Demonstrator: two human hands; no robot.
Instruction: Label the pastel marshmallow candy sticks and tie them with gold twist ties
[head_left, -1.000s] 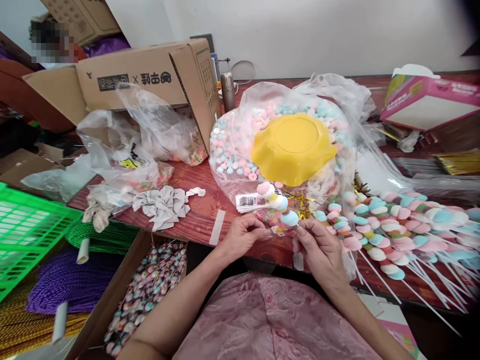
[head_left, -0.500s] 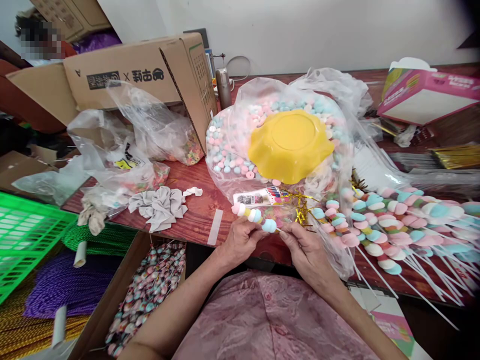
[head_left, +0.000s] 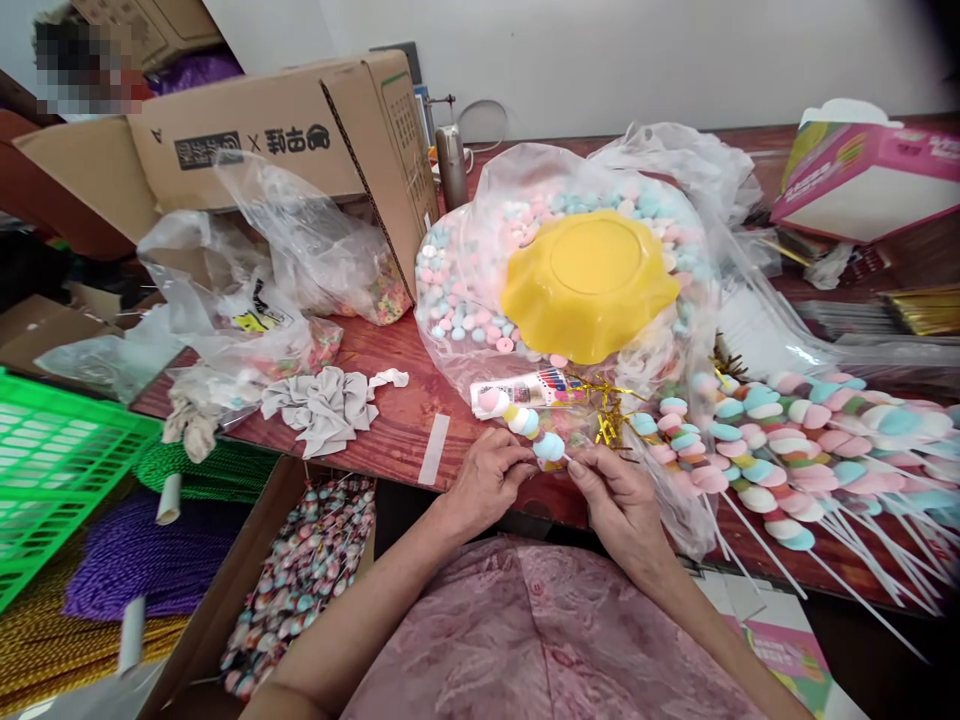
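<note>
Both hands meet at the table edge on one candy skewer (head_left: pixel 521 420), a thin stick threaded with soft, puffy pastel discs. The left hand (head_left: pixel 486 480) pinches it from below, and the right hand (head_left: pixel 616 497) grips the stick end with fingers closed. Just beyond the hands sits a glossy yellow scalloped plastic bowl (head_left: pixel 589 285) on a crinkled clear bag of candy (head_left: pixel 465 290). Right of the right hand lie finished skewers (head_left: pixel 787 450).

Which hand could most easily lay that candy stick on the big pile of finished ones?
Probably the right hand. It pinches the candy stick at its lower end, and the pile of finished sticks lies on that side. The left hand is farther away.
</note>
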